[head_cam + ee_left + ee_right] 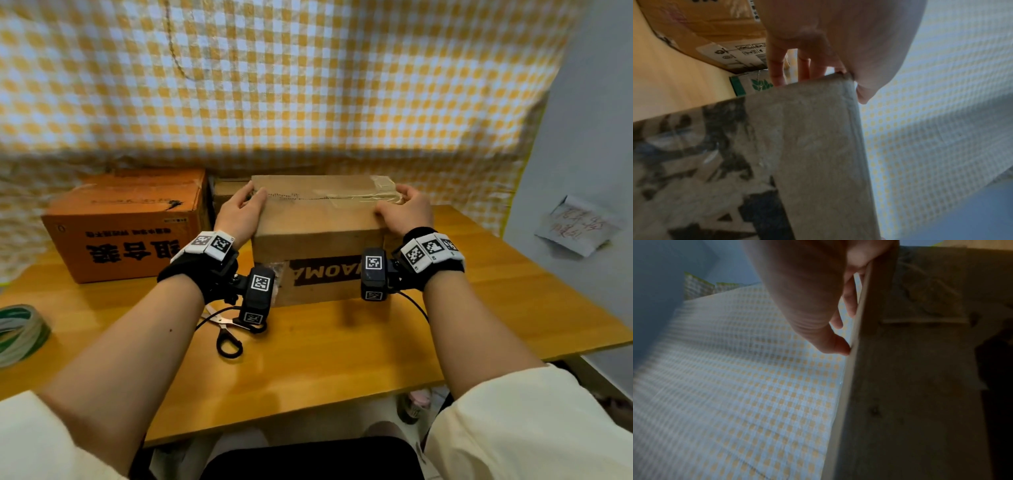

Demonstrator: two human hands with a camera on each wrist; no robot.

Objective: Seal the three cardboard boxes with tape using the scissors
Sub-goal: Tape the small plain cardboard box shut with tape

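Observation:
A brown cardboard box [318, 219] stands in the middle of the wooden table [342, 363], with clear tape [363, 197] along the right part of its top seam. My left hand [243, 209] grips its top left edge, thumb on top and fingers [777, 69] down the end of the box [818, 146]. My right hand [406, 209] grips the top right end, its thumb [834, 347] touching the box edge [910, 386]. An orange box [130, 222] sits to the left. A third box [227, 190] is mostly hidden behind. Scissors [224, 329] lie below my left wrist.
A roll of tape [19, 334] lies at the table's left edge. A yellow checked cloth [308, 85] hangs close behind the boxes. A paper note [579, 226] is stuck on the right wall. Bare tabletop lies in front of the brown box.

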